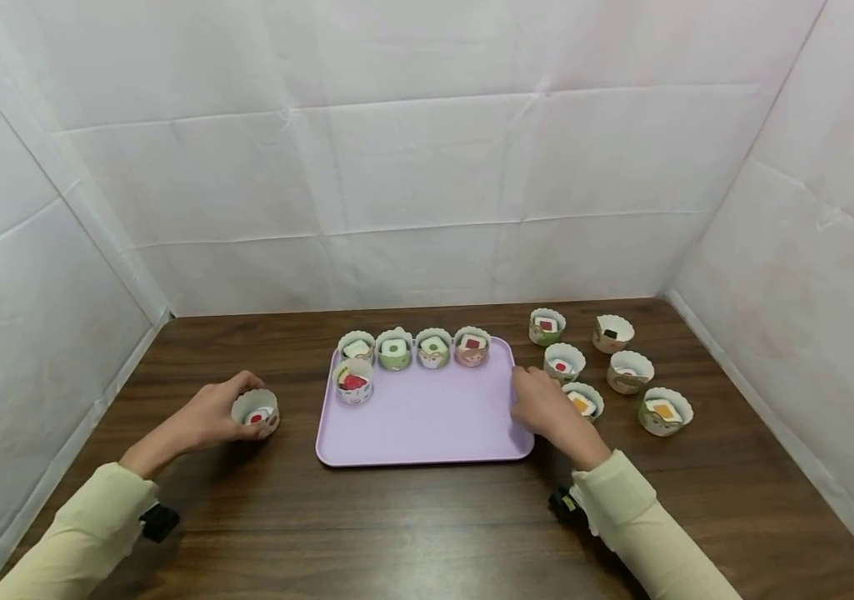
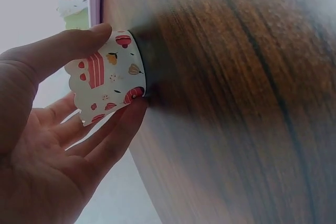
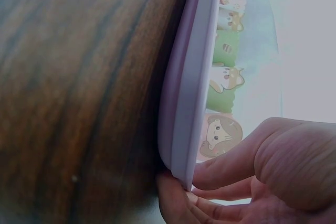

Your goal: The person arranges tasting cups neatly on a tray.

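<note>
My left hand (image 1: pixel 209 417) grips a white paper baking cup (image 2: pixel 111 74) printed with small red pictures, thumb on one side and fingers on the other. Inside that cup sits a white piece with a red centre. Whether its base touches the table cannot be told. At the other side, my right hand (image 1: pixel 542 408) pinches the right edge of a lilac tray (image 3: pixel 186 87), thumb above and fingers under the rim. On the tray, a back row of filled paper cups (image 1: pixel 395 354) stands along the far edge, with a cup of red pieces (image 1: pixel 354 387) in front at the left.
Right of the tray, several more filled paper cups (image 1: pixel 664 417) stand on the dark wooden table (image 1: pixel 367 525); one cup (image 1: pixel 586 404) is partly behind my right hand. White sheeting (image 1: pixel 427 183) hangs behind the table and at both sides.
</note>
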{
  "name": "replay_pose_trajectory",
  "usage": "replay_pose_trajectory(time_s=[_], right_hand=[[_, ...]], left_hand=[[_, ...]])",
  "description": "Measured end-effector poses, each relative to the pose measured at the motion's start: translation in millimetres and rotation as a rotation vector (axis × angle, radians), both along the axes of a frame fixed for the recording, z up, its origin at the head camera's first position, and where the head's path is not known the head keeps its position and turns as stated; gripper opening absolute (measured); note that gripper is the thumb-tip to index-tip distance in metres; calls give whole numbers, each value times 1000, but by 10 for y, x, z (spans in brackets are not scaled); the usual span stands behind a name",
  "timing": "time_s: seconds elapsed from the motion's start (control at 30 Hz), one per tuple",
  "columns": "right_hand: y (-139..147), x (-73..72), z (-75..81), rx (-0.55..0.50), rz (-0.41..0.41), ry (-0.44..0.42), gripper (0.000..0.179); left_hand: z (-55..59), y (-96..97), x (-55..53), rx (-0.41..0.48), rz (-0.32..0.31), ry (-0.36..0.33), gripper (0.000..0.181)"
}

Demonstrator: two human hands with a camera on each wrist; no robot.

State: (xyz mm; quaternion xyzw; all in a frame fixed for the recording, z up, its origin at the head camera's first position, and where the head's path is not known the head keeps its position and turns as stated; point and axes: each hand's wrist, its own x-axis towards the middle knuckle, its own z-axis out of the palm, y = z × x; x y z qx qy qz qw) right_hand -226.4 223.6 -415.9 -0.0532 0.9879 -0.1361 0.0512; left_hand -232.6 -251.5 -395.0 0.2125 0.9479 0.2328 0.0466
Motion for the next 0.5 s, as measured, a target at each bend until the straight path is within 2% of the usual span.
replay_pose_trajectory(time_s=[0.33,0.5], right_hand=[[20,34,-51,-9,-4,-4,36],[10,26,-29,-14,8,22,37]], left_hand=[[25,19,17,9,11,52,55],[86,45,6,30,13,123,55]])
